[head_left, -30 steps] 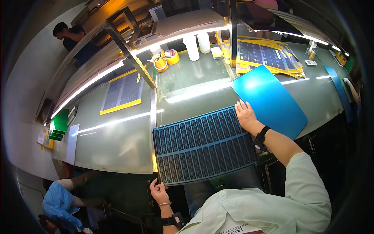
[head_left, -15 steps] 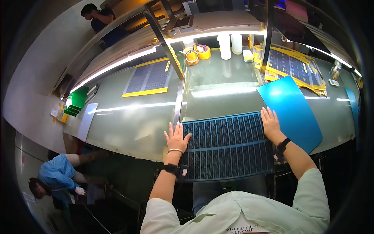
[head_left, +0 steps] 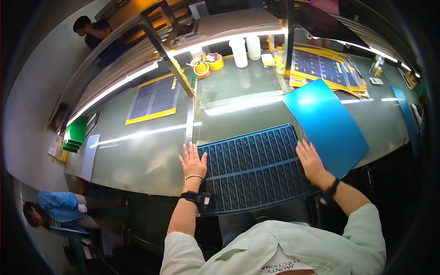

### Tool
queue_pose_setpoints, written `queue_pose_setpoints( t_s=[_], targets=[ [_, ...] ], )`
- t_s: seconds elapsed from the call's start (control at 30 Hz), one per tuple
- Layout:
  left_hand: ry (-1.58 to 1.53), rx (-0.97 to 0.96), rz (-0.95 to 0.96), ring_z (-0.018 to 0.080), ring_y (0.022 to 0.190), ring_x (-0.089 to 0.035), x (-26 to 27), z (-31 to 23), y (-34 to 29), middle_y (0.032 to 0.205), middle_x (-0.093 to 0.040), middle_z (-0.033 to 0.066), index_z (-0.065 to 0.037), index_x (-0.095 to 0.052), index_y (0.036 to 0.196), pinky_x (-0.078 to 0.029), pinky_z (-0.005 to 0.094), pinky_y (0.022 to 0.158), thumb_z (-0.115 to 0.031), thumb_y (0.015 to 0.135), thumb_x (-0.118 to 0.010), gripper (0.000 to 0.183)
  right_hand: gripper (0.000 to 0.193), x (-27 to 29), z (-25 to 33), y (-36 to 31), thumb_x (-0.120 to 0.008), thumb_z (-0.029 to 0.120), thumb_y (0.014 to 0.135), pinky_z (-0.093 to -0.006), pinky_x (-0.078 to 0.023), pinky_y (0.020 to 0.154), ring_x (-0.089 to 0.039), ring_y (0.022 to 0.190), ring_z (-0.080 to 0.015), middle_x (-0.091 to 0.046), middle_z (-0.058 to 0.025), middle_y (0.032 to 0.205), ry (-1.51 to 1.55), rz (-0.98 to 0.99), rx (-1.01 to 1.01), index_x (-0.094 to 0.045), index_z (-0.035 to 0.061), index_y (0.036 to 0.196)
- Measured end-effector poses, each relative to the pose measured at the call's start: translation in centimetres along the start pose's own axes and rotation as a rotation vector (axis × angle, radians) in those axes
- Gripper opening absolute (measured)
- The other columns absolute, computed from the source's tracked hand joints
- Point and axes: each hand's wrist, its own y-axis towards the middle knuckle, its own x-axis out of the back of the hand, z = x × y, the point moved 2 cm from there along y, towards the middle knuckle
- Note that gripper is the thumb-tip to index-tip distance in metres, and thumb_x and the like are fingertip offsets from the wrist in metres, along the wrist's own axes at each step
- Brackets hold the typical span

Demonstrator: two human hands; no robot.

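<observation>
1. My left hand [head_left: 193, 161] lies flat at the left edge of the panel [head_left: 254, 169], fingers spread and thumb out toward it.
2. My right hand [head_left: 311, 160] is at the panel's right edge, open, with its fingers stretched out and fairly close together; I cannot tell how firmly it presses.
3. The panel, blue-framed with two long rows of black pieces, is between my hands, on the near side of the table [head_left: 142, 156], its lower part reaching past the front edge above my legs.
4. Just beyond my right hand, a plain blue sheet [head_left: 327, 123] rests on the table.
5. Farther back stand a white bottle [head_left: 239, 54] and a yellow tape roll [head_left: 216, 64]; to their right lies a pile of yellow-edged sheets [head_left: 321, 68].
</observation>
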Motion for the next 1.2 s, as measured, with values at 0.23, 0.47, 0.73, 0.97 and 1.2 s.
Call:
queue_pose_setpoints(
  t_s=[0.23, 0.47, 0.73, 0.97, 1.2],
  targets=[
    [0.143, 0.082, 0.054, 0.0294, 0.138, -0.012, 1.5, -0.4, -1.9, 0.146, -0.020, 0.0175, 0.006, -0.026, 0.136, -0.009, 0.0516, 0.108, -0.055, 0.088, -0.036, 0.078, 0.037, 4.9, 4.8, -11.9, -0.052, 0.003, 0.077, -0.0476, -0.028, 0.105, -0.039, 0.126, -0.0325, -0.050, -0.0124, 0.127, 0.265, 0.060, 0.072, -0.057, 0.0017, 0.113],
    [-0.218, -0.444, 0.272, 0.0368, 0.135, -0.017, 7.0, -9.3, -17.2, 0.144, -0.021, 0.0241, 0.008, -0.028, 0.134, -0.014, 0.0551, 0.105, -0.074, 0.060, -0.056, 0.114, 0.051, 3.6, 1.7, -8.7, -0.062, 0.001, 0.067, -0.0501, -0.017, 0.109, -0.032, 0.131, -0.0305, -0.046, -0.0088, 0.132, 0.267, 0.003, -0.065, -0.057, 0.0112, 0.116],
    [-0.061, -0.395, -0.428, 0.0264, 0.084, -0.065, 14.3, -5.3, -15.5, 0.094, -0.066, 0.0085, -0.007, -0.064, 0.097, -0.050, 0.0376, 0.076, -0.004, 0.076, -0.057, 0.022, 0.032, 9.7, 1.1, -2.7, -0.058, 0.000, 0.070, -0.0505, -0.017, 0.108, -0.054, 0.111, -0.0264, -0.064, -0.0056, 0.108, 0.391, -0.332, 0.160, -0.067, 0.0140, 0.097],
    [-0.302, -0.427, -0.114, 0.0306, 0.061, -0.060, 32.4, -5.6, -3.1, 0.066, -0.062, 0.0139, -0.005, -0.063, 0.073, -0.044, 0.0356, 0.057, -0.014, 0.070, -0.070, 0.012, 0.018, 12.0, 1.5, -0.6, -0.062, 0.005, 0.083, -0.0223, -0.046, 0.076, -0.058, 0.081, -0.0091, -0.064, -0.0036, 0.090, 1.524, -0.069, -0.302, -0.063, 0.0015, 0.100],
    [-0.213, -0.557, -0.105, 0.0312, 0.109, -0.051, 19.2, -9.6, 1.9, 0.119, -0.055, 0.0156, -0.004, -0.054, 0.115, -0.041, 0.0407, 0.089, -0.045, 0.070, -0.070, 0.063, 0.023, 0.4, 2.4, -0.6, -0.055, 0.015, 0.089, -0.0256, -0.046, 0.068, -0.057, 0.079, -0.0111, -0.061, -0.0056, 0.090, 1.872, -0.054, -0.743, -0.057, -0.0049, 0.101]
  ],
)
